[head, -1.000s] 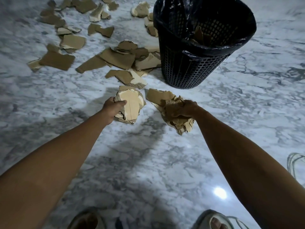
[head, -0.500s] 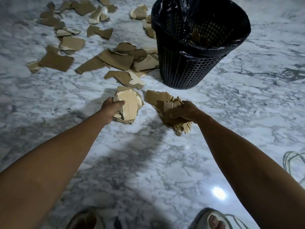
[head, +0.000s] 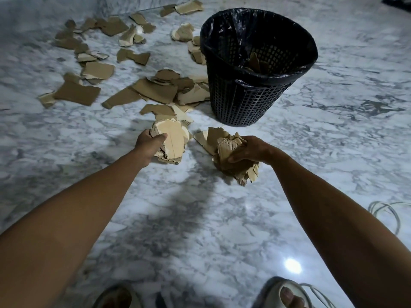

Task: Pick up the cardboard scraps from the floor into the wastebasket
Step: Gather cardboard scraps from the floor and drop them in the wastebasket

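Note:
My left hand [head: 148, 146] grips a stack of pale cardboard scraps [head: 172, 141] just above the marble floor. My right hand [head: 251, 150] is closed around a crumpled bundle of brown scraps [head: 231, 161], lifted a little off the floor. The black mesh wastebasket [head: 246, 96], lined with a black bag, stands beyond both hands, slightly to the right, with a few scraps inside [head: 255, 62]. Several more scraps [head: 155, 90] lie scattered on the floor to the basket's left and behind it.
White-grey marble floor [head: 333, 141] all around. A coil of pale cable [head: 387, 210] lies at the right edge. My feet in sandals [head: 287, 295] show at the bottom. A dark object [head: 400, 2] sits in the top right corner.
My right hand has turned palm-up and raised its bundle of scraps off the floor. The left hand keeps its stack almost still. The view has tilted up slightly.

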